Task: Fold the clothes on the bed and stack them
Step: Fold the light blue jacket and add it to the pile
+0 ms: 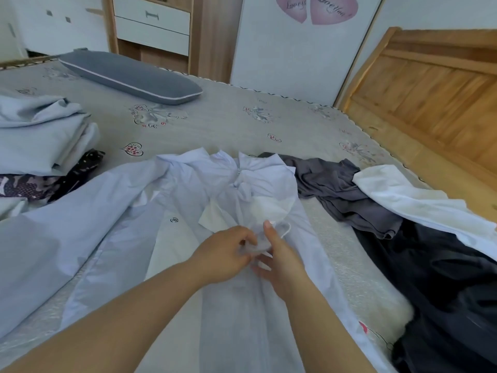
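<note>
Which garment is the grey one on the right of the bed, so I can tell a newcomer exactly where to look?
Start at the wooden headboard on the right and come down onto the bed. The grey garment lies crumpled there, right of the pale blue jacket. Among its neighbours it alone is mid-grey: a white garment overlaps its right side and a black one lies nearer the camera.

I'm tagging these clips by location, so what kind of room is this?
Most likely a home bedroom: a bed with a grey pillow, a wooden headboard, and a drawer unit behind.
</note>
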